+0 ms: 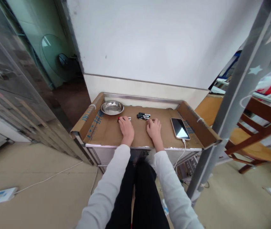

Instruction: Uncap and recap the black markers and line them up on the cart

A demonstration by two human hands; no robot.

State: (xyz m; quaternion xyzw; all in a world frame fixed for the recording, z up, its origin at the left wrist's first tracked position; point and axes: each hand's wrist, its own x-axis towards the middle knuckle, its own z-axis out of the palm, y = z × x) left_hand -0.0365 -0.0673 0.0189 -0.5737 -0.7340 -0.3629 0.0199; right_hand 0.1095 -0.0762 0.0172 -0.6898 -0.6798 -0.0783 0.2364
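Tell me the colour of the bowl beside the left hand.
Shiny silver metal bowl, clearest in the head view.

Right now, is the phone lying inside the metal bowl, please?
No, the phone lies flat on the cardboard at the right, far from the metal bowl.

Marker (pixel 125 118): slim, pale barrel, red end to left, lying flat, crosswise on cardboard-covered surface (pixel 137 135), just beyond left hand (pixel 126 128) fingertips, touching or nearly so. Batteries (pixel 143 116): small cluster, black, lying flat side by side, just beyond right hand (pixel 153 128), apart from it.
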